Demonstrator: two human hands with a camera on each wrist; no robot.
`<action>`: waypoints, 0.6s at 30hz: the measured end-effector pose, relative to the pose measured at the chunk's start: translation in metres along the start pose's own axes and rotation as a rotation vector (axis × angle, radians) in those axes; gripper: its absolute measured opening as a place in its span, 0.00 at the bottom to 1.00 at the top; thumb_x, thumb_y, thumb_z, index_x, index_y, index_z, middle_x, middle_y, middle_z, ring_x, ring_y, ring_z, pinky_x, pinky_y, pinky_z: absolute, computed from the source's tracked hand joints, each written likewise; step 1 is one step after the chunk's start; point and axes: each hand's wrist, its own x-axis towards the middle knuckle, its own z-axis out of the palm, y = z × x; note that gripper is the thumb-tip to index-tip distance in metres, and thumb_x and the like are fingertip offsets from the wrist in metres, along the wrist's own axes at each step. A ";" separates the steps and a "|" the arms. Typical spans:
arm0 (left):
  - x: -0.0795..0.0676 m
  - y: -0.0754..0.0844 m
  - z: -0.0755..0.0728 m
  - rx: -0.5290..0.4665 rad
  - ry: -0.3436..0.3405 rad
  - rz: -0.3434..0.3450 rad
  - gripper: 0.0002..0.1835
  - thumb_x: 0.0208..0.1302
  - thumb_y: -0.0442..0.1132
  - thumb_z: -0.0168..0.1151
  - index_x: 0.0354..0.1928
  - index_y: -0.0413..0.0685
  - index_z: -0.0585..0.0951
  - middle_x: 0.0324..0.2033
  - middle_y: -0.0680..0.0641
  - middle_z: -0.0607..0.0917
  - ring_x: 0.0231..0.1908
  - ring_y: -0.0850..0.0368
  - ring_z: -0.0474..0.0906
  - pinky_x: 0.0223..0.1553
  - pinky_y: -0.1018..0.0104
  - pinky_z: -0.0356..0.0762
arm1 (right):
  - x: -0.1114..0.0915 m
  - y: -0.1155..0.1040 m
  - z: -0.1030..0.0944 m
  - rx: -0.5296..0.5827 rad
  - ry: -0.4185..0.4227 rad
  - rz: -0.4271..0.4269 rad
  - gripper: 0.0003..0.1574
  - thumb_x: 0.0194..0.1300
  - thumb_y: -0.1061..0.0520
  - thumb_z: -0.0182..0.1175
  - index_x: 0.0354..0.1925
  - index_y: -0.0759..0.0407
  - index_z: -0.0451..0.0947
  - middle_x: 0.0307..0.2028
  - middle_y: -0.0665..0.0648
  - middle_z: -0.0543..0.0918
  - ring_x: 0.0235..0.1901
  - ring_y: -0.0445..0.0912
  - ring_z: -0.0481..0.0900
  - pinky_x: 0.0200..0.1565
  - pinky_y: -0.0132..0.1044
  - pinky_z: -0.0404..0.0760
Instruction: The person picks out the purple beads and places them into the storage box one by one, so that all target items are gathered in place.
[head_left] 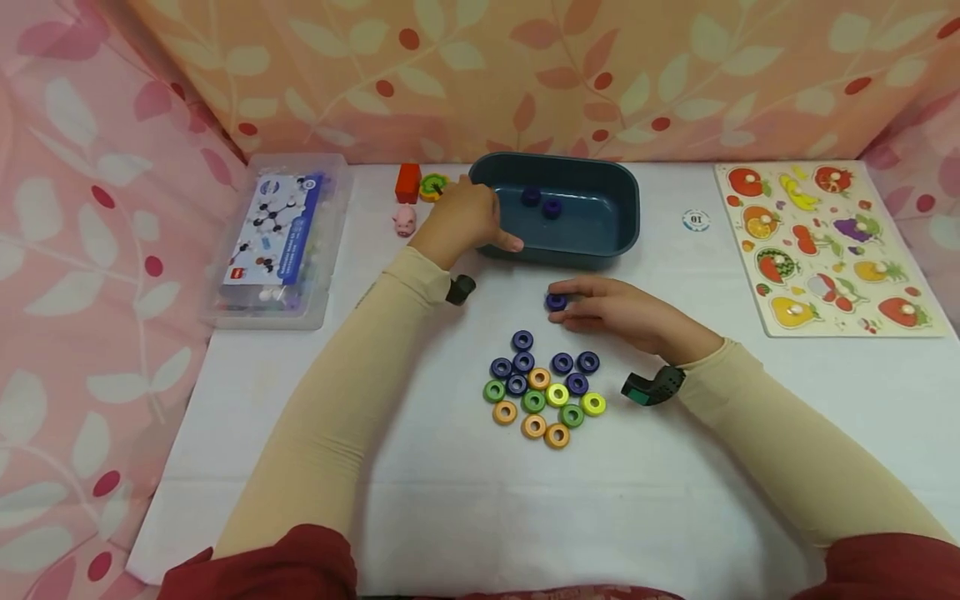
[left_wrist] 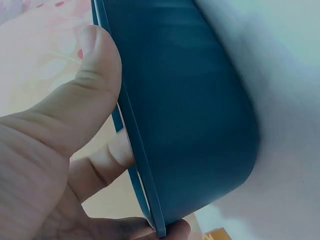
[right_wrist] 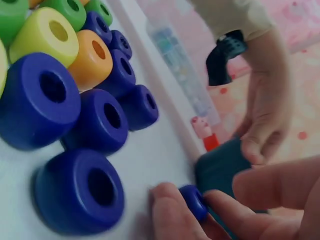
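Observation:
At the left end of a dark teal plastic tub (head_left: 564, 257), my left hand (head_left: 468, 218) grips the rim. In the left wrist view its thumb (left_wrist: 97, 75) lies along the long side's rim, while the other fingers reach over the end. Two purple rings (head_left: 552, 208) lie inside the tub. Just in front of it, my right hand (head_left: 611, 312) pinches another purple ring (right_wrist: 194, 202) between thumb and fingers, low over the white table. Nearer me lies a group of purple, green, yellow and orange rings (head_left: 534, 402), thick and bead-like with a central hole.
A clear case with a molecule-model label (head_left: 273, 233) lies at the left. A red block (head_left: 407, 183), a pink pig figure (head_left: 404, 220) and a green-and-yellow toy piece (head_left: 433, 187) sit left of the tub. At right are a round white disc (head_left: 696, 220) and a fruit puzzle board (head_left: 832, 250).

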 end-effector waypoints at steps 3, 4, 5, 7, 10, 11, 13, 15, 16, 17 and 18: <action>0.000 -0.002 0.000 0.001 -0.011 0.010 0.31 0.51 0.69 0.70 0.35 0.46 0.83 0.41 0.43 0.86 0.76 0.33 0.50 0.71 0.46 0.63 | -0.013 -0.006 -0.002 -0.056 -0.019 -0.013 0.28 0.79 0.56 0.47 0.73 0.58 0.64 0.64 0.64 0.77 0.64 0.49 0.77 0.65 0.40 0.74; 0.000 -0.003 0.000 -0.007 -0.015 0.008 0.31 0.51 0.69 0.70 0.33 0.46 0.83 0.36 0.45 0.86 0.77 0.33 0.48 0.72 0.46 0.62 | -0.018 -0.009 -0.003 -0.074 -0.026 -0.022 0.28 0.79 0.55 0.48 0.73 0.58 0.64 0.64 0.64 0.78 0.64 0.50 0.77 0.65 0.40 0.74; 0.000 -0.004 0.001 -0.012 -0.015 0.008 0.31 0.51 0.69 0.70 0.31 0.46 0.83 0.35 0.45 0.86 0.77 0.33 0.47 0.72 0.46 0.61 | -0.022 -0.014 -0.004 -0.090 -0.025 -0.032 0.28 0.79 0.54 0.48 0.73 0.57 0.64 0.63 0.64 0.79 0.64 0.50 0.77 0.65 0.40 0.74; 0.000 -0.004 0.001 -0.032 -0.019 -0.001 0.30 0.51 0.69 0.71 0.30 0.46 0.83 0.36 0.46 0.86 0.77 0.33 0.48 0.72 0.45 0.60 | -0.029 -0.023 -0.005 -0.103 -0.015 -0.057 0.28 0.79 0.53 0.48 0.73 0.56 0.64 0.64 0.64 0.78 0.63 0.50 0.78 0.65 0.39 0.75; -0.002 -0.004 0.001 -0.029 -0.030 -0.010 0.30 0.49 0.69 0.71 0.30 0.47 0.83 0.47 0.42 0.87 0.76 0.33 0.48 0.72 0.44 0.62 | -0.038 -0.037 -0.011 -0.096 0.035 -0.101 0.28 0.79 0.54 0.48 0.73 0.56 0.65 0.65 0.63 0.77 0.63 0.49 0.78 0.63 0.36 0.76; -0.003 -0.004 0.001 -0.020 -0.035 -0.009 0.30 0.49 0.69 0.71 0.31 0.46 0.84 0.49 0.42 0.87 0.76 0.32 0.48 0.72 0.43 0.61 | -0.039 -0.041 -0.014 -0.086 0.057 -0.113 0.28 0.79 0.54 0.48 0.73 0.55 0.65 0.66 0.61 0.76 0.62 0.47 0.79 0.62 0.34 0.76; -0.008 -0.003 0.002 -0.006 -0.050 -0.017 0.31 0.48 0.69 0.72 0.33 0.46 0.85 0.58 0.39 0.83 0.76 0.33 0.48 0.71 0.43 0.63 | -0.040 -0.048 -0.020 -0.054 0.098 -0.131 0.28 0.80 0.54 0.48 0.73 0.56 0.64 0.69 0.59 0.73 0.61 0.44 0.80 0.61 0.33 0.76; -0.015 -0.002 0.004 0.013 -0.053 -0.024 0.32 0.47 0.69 0.73 0.36 0.46 0.87 0.64 0.37 0.78 0.75 0.33 0.51 0.69 0.44 0.66 | -0.038 -0.052 -0.027 -0.022 0.139 -0.144 0.29 0.80 0.54 0.47 0.74 0.57 0.62 0.71 0.58 0.69 0.60 0.42 0.80 0.61 0.32 0.77; -0.019 -0.001 0.006 0.015 -0.049 -0.028 0.33 0.46 0.69 0.73 0.38 0.46 0.87 0.65 0.36 0.76 0.74 0.32 0.53 0.69 0.45 0.67 | -0.035 -0.054 -0.030 -0.010 0.159 -0.143 0.29 0.80 0.53 0.47 0.74 0.57 0.61 0.72 0.58 0.67 0.60 0.41 0.80 0.60 0.31 0.76; -0.024 0.001 0.007 0.016 -0.053 -0.038 0.36 0.46 0.69 0.74 0.42 0.44 0.87 0.68 0.34 0.72 0.74 0.32 0.55 0.68 0.45 0.68 | -0.031 -0.054 -0.033 0.003 0.175 -0.138 0.30 0.80 0.53 0.46 0.75 0.57 0.60 0.72 0.58 0.66 0.60 0.40 0.80 0.60 0.31 0.77; -0.029 0.002 0.009 0.015 -0.052 -0.051 0.39 0.45 0.69 0.74 0.48 0.43 0.86 0.71 0.32 0.67 0.72 0.32 0.57 0.67 0.45 0.70 | -0.026 -0.055 -0.035 0.009 0.187 -0.134 0.30 0.80 0.53 0.46 0.75 0.58 0.59 0.73 0.58 0.65 0.62 0.41 0.79 0.61 0.32 0.76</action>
